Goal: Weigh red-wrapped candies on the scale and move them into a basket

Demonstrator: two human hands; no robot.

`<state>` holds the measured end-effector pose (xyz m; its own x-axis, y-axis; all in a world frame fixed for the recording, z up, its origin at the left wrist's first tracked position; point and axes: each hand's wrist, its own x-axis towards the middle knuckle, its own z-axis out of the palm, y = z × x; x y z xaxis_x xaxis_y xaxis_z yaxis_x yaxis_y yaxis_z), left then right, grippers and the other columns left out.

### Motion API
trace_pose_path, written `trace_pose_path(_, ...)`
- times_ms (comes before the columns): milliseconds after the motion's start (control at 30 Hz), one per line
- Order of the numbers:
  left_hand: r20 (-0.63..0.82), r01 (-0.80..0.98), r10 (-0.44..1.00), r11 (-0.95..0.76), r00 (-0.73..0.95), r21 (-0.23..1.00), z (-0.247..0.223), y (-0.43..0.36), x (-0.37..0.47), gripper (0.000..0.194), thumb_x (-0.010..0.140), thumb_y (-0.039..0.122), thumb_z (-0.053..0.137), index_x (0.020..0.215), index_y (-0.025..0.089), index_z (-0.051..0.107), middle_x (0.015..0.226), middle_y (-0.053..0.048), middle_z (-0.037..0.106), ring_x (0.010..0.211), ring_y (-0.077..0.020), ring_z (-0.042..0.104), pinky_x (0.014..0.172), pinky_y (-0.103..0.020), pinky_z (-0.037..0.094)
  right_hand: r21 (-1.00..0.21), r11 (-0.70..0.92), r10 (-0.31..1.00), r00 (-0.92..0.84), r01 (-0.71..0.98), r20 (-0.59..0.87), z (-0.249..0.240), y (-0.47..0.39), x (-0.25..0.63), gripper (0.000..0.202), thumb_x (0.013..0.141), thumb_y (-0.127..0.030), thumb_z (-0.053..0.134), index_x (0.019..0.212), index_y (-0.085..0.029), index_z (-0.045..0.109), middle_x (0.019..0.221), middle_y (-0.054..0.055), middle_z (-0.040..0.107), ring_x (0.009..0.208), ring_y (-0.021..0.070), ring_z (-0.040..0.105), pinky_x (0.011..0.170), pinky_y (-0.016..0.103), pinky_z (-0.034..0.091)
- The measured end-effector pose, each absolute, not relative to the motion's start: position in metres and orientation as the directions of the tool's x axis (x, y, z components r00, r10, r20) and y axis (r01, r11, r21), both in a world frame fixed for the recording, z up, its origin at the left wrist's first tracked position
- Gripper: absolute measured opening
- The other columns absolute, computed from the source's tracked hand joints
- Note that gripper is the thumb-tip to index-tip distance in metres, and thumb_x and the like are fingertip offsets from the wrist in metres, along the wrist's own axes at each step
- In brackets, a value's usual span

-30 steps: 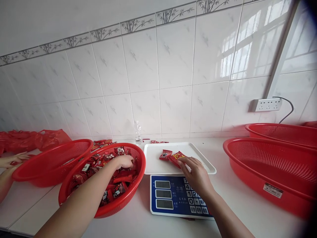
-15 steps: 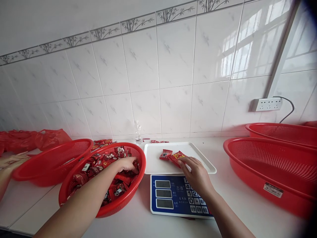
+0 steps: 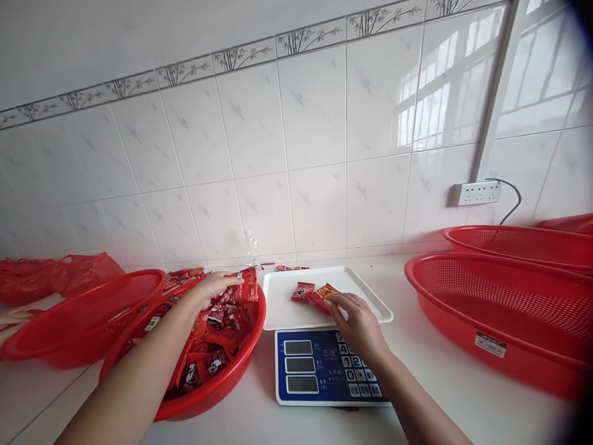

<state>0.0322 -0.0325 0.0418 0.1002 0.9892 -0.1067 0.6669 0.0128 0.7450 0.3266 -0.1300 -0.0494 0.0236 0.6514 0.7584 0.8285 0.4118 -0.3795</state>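
My left hand (image 3: 215, 287) is raised over the right side of a red plastic basket (image 3: 217, 395), its fingers closed on a shiny red snack packet (image 3: 248, 285). Many small red packets (image 3: 217, 358) fill that basket. My right hand (image 3: 356, 312) pinches the edge of a red packet with yellow print (image 3: 323, 295) low over the white tray (image 3: 282, 315). Another small red packet (image 3: 302, 291) lies on the tray just left of it. The tray sits on a digital scale (image 3: 319, 371) with a blue keypad panel, partly covered by my right forearm.
Red perforated baskets (image 3: 463, 321) stand at the right, another (image 3: 92, 315) at the left. Beyond it are red plastic bags (image 3: 88, 275) and part of another person's hand (image 3: 13, 321). A clear bottle (image 3: 251, 250) and a socket strip (image 3: 477, 193) are by the tiled wall.
My left hand has come up out of the packets in the basket with a red packet in its fingers. My right hand stays at the yellow-printed packet. The view has turned slightly right.
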Motion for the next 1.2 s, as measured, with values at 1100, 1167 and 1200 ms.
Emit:
trace_pose_path(1100, -0.085, 0.686, 0.882, -0.296, 0.464, 0.665, 0.014, -0.046, 0.154, 0.035, 0.073, 0.016, 0.048, 0.108, 0.018, 0.049, 0.085, -0.003, 0.061, 0.063, -0.0106, 0.054, 0.05, -0.018, 0.039, -0.205, 0.473, 0.657, -0.188, 0.857, 0.73, -0.048, -0.136, 0.321, 0.019, 0.081, -0.034, 0.053, 0.093, -0.024, 0.065, 0.093, 0.004, 0.069, 0.101, 0.0239, 0.053, 0.091, 0.045, 0.036)
trace_pose_path(1167, -0.11, 0.612, 0.874, -0.235, 0.473, 0.755, 0.013, -0.045, 0.153, 0.05, 0.07, 0.012, 0.049, 0.119, 0.019, 0.044, 0.103, -0.006, 0.059, 0.073, -0.012, 0.057, 0.057, -0.019, 0.042, -0.209, 0.467, 0.658, -0.18, 0.859, 0.731, -0.048, -0.135, 0.322, 0.018, 0.08, -0.033, 0.054, 0.092, -0.024, 0.065, 0.094, 0.003, 0.069, 0.101, 0.0236, 0.053, 0.091, 0.045, 0.035)
trace_pose_path(1200, -0.121, 0.59, 0.882, -0.198, 0.456, 0.783, 0.014, -0.044, 0.152, 0.057, 0.068, 0.01, 0.049, 0.123, 0.02, 0.04, 0.114, -0.008, 0.055, 0.079, -0.013, 0.058, 0.061, -0.02, 0.044, -0.213, 0.462, 0.66, -0.174, 0.861, 0.731, -0.048, -0.135, 0.322, 0.017, 0.08, -0.032, 0.055, 0.092, -0.024, 0.065, 0.094, 0.003, 0.069, 0.1, 0.0235, 0.053, 0.092, 0.045, 0.035)
